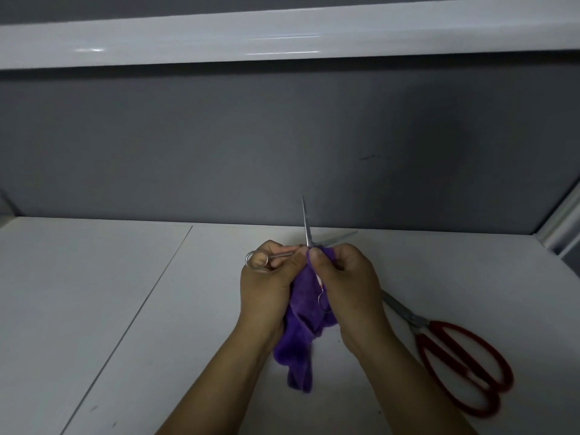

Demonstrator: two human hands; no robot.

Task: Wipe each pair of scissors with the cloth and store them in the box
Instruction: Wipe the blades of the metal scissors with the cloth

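Note:
My left hand (266, 277) grips small all-metal scissors (306, 227) by one arm, its ring loop sticking out to the left. The blades are spread: one points up and away, the other points right, low over the table. My right hand (348, 277) pinches a purple cloth (301, 334) around the scissors near the pivot. The cloth hangs down between my wrists to the white table (125, 309). The second ring loop shows against the cloth by my right palm. Large red-handled scissors (461, 359) lie on the table to the right. No box is in view.
A grey back panel (282, 146) rises behind the table, with a white shelf edge (282, 39) above it. A white frame post (561, 221) stands at the right. A seam runs diagonally across the left part of the table.

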